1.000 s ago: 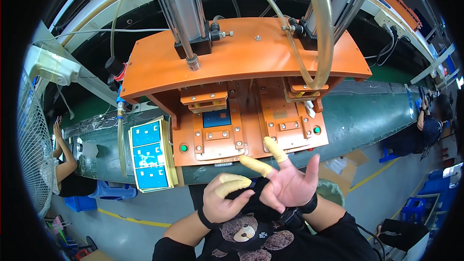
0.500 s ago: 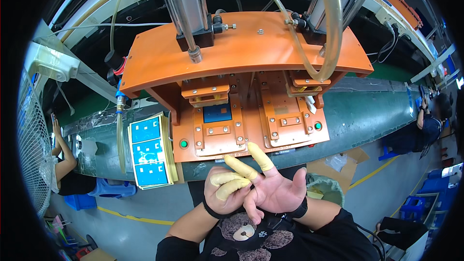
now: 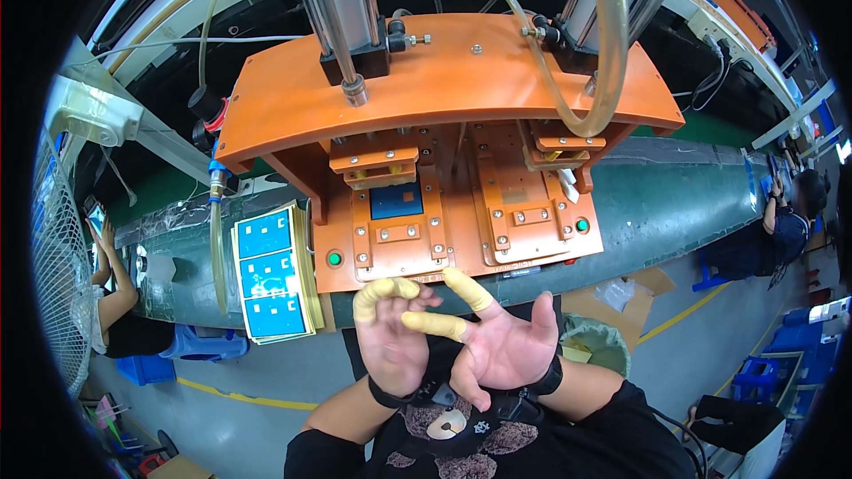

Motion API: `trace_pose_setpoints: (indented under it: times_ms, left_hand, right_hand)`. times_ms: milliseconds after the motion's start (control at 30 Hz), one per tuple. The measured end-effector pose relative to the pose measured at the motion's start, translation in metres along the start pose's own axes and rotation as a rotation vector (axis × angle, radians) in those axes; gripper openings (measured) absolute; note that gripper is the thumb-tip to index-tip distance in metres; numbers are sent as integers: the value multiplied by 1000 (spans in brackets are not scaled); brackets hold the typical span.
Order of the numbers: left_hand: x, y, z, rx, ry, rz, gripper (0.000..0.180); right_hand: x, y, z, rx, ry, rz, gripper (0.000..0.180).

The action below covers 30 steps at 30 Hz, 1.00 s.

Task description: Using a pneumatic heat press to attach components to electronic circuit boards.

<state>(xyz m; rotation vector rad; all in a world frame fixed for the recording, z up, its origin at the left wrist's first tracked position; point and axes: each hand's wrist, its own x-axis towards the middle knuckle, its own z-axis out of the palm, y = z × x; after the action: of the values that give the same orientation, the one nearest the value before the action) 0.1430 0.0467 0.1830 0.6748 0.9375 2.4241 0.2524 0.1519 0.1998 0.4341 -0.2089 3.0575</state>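
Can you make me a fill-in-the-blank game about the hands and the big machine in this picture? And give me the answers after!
1. The left hand and right hand wear finger covers coloured ____.
2. The big machine in front of the hands is painted ____.
3. In the picture, the stack of sheets lies on the machine's ____ side.
4. Count the blue panels on top of the stack: there are ____.

Missing words: yellow; orange; left; three.

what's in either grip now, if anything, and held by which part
Nothing that shows: the left grip is loosely curled, the right grip open, palm up. The yellow cots are worn, not held.
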Motion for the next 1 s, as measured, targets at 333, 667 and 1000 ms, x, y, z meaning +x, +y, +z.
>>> trace_pose_setpoints:
  times_ms: [333,667,1000]
  left_hand:
    - [7,16,2,-373,-318,-280,70]
    - [30,11,-13,-258,-505,-194,58]
    - [20,-5,-20,15,-660,-264,21]
  right_hand:
    - [2,8,-11,8,-85,56,107]
    - [2,5,-14,-6,-203,355,119]
    - [4,28,-41,416,-416,253,98]
